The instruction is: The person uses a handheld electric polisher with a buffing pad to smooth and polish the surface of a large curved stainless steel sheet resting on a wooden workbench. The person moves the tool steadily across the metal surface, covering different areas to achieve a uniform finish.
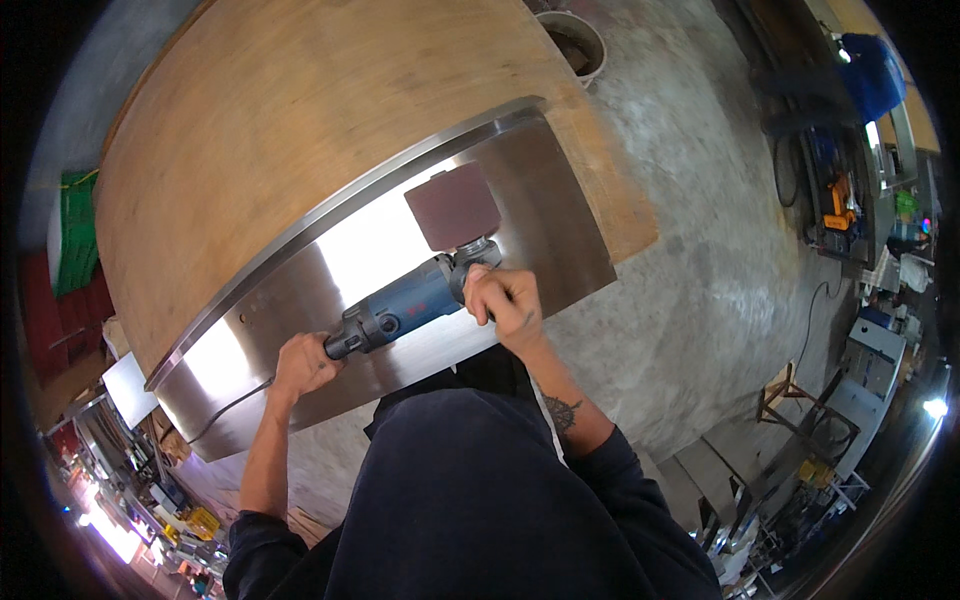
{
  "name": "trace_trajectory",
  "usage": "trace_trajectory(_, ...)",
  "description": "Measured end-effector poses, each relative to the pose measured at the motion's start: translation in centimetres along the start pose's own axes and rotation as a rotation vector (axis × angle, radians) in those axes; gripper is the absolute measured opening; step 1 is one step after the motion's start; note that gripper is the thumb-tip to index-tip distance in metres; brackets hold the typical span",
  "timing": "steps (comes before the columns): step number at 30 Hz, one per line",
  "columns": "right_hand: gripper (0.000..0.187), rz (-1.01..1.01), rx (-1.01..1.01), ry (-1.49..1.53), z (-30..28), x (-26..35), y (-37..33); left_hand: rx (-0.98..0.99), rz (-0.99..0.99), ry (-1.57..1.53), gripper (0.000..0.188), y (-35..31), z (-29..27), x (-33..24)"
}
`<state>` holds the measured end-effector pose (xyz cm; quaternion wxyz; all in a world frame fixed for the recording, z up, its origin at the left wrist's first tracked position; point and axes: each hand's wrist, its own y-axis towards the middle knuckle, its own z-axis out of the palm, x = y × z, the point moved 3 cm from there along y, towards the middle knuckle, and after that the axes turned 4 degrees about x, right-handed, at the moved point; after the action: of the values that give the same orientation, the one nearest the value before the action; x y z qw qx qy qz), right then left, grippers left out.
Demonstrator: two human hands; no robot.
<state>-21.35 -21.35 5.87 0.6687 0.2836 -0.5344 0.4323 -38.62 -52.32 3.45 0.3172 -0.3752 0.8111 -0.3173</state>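
My left fingers (303,352) are wrapped round the rear of the sander (408,303) in the head view, and my right fingers (481,289) are clenched about its front end, just beside the drum (455,208). Whether there is a side grip inside that right fist I can't tell; the hand hides it. The sander lies aslant over the sheet (560,200), which rests on the worktop (290,100), and the drum is over the sheet's far half, near the raised lip (350,197). I can't tell if it spins or quite touches.

To do this well, I'd let the right fist set a light, level pressure and the left steer, so the drum sits flat and doesn't dig in at one edge. I'd move along the sheet in even, overlapping strokes (the glare makes it hard to judge the surface) and avoid bumping the lip. The cord (230,408) trails leftward over the sheet, safely away from the drum.
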Motion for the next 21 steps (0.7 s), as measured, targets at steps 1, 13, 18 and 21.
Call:
trace_trajectory(1, 0.053, 0.000, -0.010, -0.015, -0.9, 0.3, 0.3, -0.005, -0.004, -0.005, 0.036, 0.5, -0.1, -1.0)
trace_trajectory(13, 0.050, -0.046, -0.026, 0.066, -10.7, 2.9, 3.2, -0.009, 0.001, -0.019, 0.034, 5.1, -1.2, -10.5)
trace_trajectory(18, 0.046, -0.081, -0.054, 0.067, -13.6, 3.9, 3.9, -0.014, 0.011, -0.020, 0.035, 6.6, -2.2, -13.9)
trace_trajectory(21, 0.045, -0.058, -0.066, 0.088, -14.8, 4.5, 4.0, -0.031, 0.044, -0.014, 0.035, 7.5, -2.2, -14.7)
